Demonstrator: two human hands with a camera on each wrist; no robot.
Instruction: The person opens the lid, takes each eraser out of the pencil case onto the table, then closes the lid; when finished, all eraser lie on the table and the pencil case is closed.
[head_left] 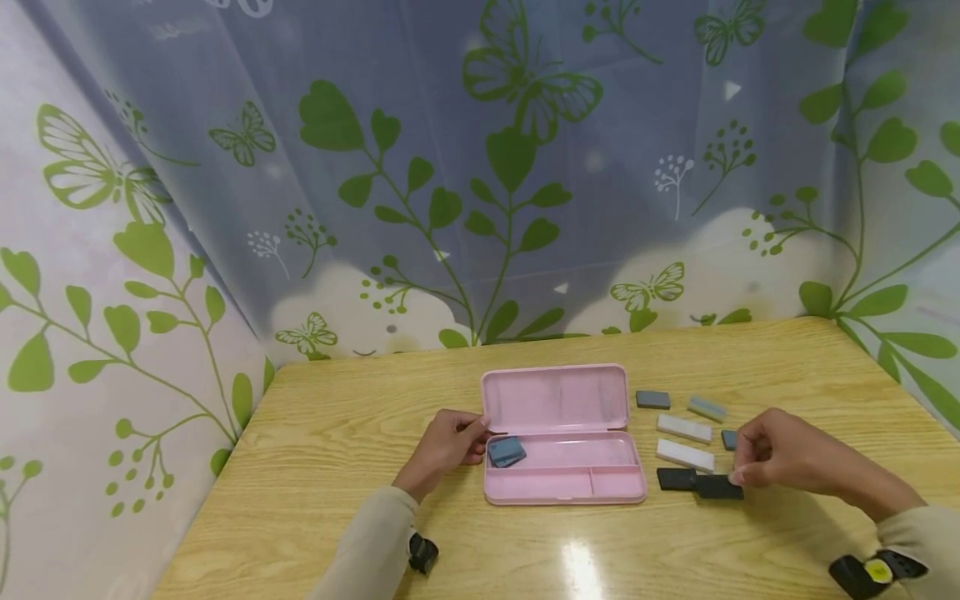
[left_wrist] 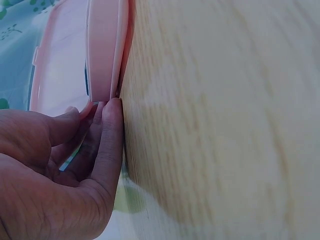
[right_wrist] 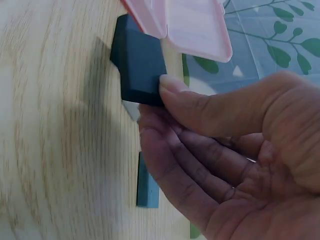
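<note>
A pink pencil case (head_left: 563, 482) lies open on the table, its lid (head_left: 555, 398) folded back. My left hand (head_left: 452, 439) holds its left side near the hinge; in the left wrist view the fingertips meet the case's end wall (left_wrist: 102, 50). Inside, at the left of the long upper compartment, are blue-grey erasers (head_left: 507, 452). Right of the case, my right hand (head_left: 780, 457) pinches a black eraser (right_wrist: 142, 67) by one end between thumb and fingers. A second black eraser (head_left: 677, 478) sits just left of it, partly overlapped in the right wrist view.
Two white erasers (head_left: 685, 455) lie behind the black ones. Farther back are a grey eraser (head_left: 652, 400) and a grey-green one (head_left: 707, 408). A blue eraser (right_wrist: 148, 185) lies beside the right hand. A patterned curtain (head_left: 525, 208) borders the wooden table (head_left: 337, 417).
</note>
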